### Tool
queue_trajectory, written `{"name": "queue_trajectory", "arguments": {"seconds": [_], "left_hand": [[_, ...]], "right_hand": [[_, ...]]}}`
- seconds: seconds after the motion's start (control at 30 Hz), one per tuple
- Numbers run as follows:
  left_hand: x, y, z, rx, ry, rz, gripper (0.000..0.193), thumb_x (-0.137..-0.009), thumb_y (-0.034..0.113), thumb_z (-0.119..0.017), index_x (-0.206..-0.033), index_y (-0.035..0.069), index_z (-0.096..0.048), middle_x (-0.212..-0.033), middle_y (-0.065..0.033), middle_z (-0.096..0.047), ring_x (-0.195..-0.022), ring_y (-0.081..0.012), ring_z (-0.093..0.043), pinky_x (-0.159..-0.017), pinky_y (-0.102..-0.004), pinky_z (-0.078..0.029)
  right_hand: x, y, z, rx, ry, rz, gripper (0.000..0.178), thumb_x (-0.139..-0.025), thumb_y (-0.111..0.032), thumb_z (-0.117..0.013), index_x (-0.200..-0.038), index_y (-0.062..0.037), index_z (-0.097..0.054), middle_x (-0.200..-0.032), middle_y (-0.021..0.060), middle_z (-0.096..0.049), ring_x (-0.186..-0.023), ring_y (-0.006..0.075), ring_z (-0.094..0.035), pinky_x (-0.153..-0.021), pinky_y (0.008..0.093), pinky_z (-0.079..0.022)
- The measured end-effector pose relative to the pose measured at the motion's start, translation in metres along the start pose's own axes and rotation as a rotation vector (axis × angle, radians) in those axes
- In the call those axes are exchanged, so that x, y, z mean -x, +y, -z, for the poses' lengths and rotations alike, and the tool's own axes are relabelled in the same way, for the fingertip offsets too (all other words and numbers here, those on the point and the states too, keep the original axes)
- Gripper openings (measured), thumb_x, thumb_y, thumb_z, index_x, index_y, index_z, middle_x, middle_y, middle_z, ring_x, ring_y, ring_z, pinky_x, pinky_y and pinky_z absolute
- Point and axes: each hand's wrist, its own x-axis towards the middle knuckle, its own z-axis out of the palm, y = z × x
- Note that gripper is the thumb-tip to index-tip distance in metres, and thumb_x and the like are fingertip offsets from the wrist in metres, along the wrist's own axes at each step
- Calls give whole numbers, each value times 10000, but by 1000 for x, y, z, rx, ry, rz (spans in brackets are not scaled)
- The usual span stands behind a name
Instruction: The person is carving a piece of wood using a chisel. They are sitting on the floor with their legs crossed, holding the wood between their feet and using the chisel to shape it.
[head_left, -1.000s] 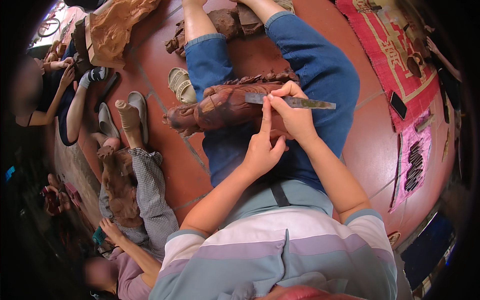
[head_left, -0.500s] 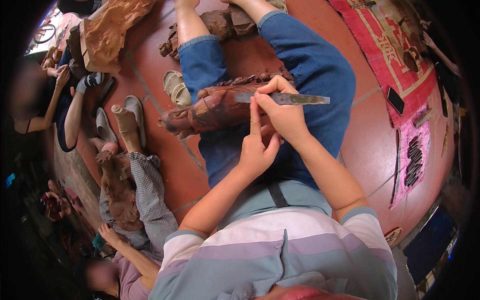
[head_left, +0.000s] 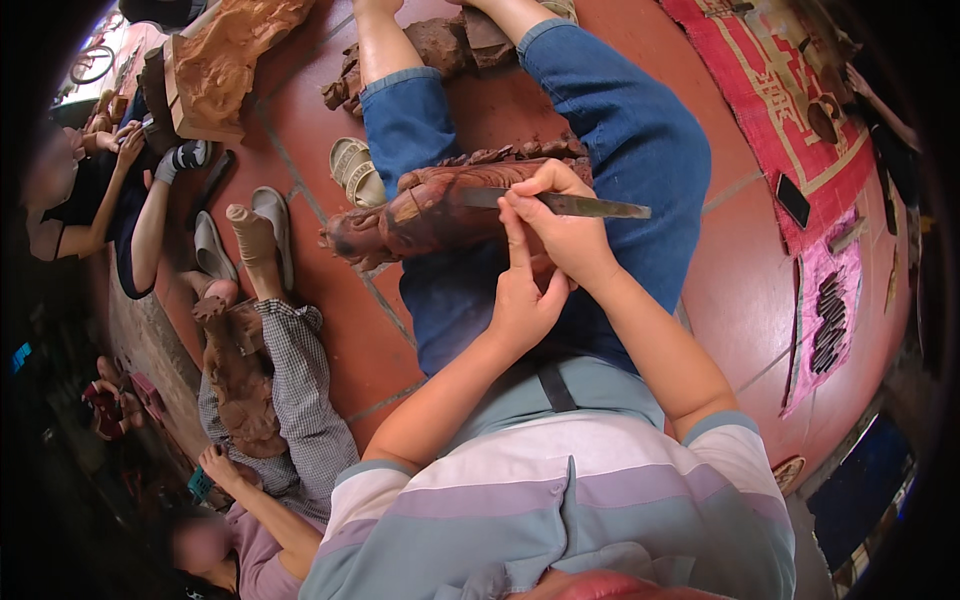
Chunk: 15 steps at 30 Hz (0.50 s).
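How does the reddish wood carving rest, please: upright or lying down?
Lying down: the reddish wood carving runs lengthwise across the blue jeans.

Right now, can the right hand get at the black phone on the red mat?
Probably not as is: the right hand is gripping a flat tool, and the black phone lies off beyond the right leg. Nothing covers the phone, though.

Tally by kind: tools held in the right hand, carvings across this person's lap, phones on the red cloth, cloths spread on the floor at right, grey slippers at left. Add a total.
Flat tool in the right hand: 1
Carving across the lap: 1
Phone: 1
Cloths, red cloth and pink cloth: 2
Grey slippers: 2
Total: 7
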Motion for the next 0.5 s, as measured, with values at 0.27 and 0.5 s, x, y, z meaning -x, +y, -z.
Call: {"name": "queue_trajectory", "arguments": {"seconds": [0.27,0.5], "left_hand": [[-3,5,6,-126,65,-148,1007,-869,-40,-497,-1417,109,335,-980,-131,-682,-851,-159,-662,-782,-286,-523],[-10,27,18,-101,-145,86,965,-840,-23,-516,-1489,116,185,-882,-127,-707,-807,-190,-693,-762,-284,-531]], "right_hand": [[-6,-13,-11,-34,-74,-75,101,-858,-57,-654,-834,-39,-558,-825,12,-607,-761,62,-567,-682,216,-476],[-11,-1,19,10,-2,-76,112,-848,-84,-671,-832,-35,-572,-827,13,-613,-764,63,-566,-676,230,-474]]}}
